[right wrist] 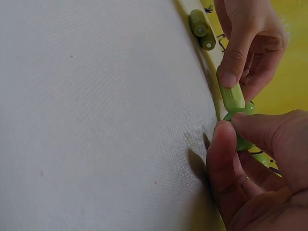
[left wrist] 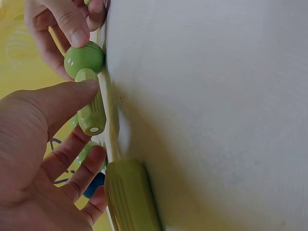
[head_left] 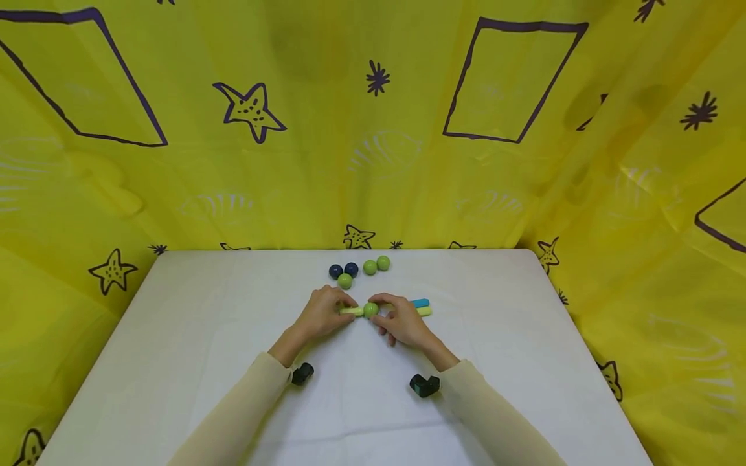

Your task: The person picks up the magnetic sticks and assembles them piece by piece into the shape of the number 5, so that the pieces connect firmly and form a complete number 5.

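My left hand (head_left: 323, 314) pinches a pale yellow-green ridged rod (head_left: 351, 311) between thumb and fingers; a small light dot shows on its near end in the left wrist view. Opposite, my right hand (head_left: 403, 320) grips a glossy green ball (head_left: 370, 310) with thumb and fingertips. Rod and ball meet end to end, as the left wrist view shows with the ball (left wrist: 84, 60) at the rod's far tip (left wrist: 92, 108). In the right wrist view the thumb and fingers cover much of the ball (right wrist: 244, 143).
Behind the hands stand two dark blue balls (head_left: 343, 270), a green ball (head_left: 345, 281) and a pair of green balls (head_left: 376, 265). A blue rod (head_left: 421, 302) and a yellow rod (head_left: 424, 311) lie right of the right hand. Yellow patterned cloth (head_left: 326, 162) hangs around the white table (head_left: 192, 310).
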### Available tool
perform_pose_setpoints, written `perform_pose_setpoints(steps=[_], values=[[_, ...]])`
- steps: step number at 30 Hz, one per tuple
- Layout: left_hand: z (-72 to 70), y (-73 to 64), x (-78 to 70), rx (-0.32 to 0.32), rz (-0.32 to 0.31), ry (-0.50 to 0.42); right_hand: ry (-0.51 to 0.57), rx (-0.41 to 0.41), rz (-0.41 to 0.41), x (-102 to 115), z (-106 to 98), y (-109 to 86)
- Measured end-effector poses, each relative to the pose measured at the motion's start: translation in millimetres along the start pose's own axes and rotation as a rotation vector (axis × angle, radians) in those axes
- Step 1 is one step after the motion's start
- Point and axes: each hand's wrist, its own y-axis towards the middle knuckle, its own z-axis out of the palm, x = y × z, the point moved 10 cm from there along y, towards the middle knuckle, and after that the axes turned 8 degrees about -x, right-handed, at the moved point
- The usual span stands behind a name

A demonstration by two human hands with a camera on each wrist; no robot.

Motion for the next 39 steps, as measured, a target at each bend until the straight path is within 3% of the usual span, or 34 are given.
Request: perform_pose_setpoints(steps=[16, 21, 27, 39], values=[[-4.1, 1.3, 1.0, -0.018, 0.008, -0.004, -0.007, 0.018, 0.003, 0.8, -0.2, 0.8], [-14.3, -0.4, 5.4, -0.073, -0.014, -0.016, -0.020, 0.028, -0.002, 0.3, 0.7, 0.0], [-31.3, -0.4, 13.5, -0.169, -0.073, -0.100, -0.034, 0.022, 0.014, -3.4, 0.5, -1.3], [-44.7, 3.5, 24.1, -0.243, -0.118, -0.124, -0.011, 0.010, 0.014, -5.7, -0.6, -1.3]])
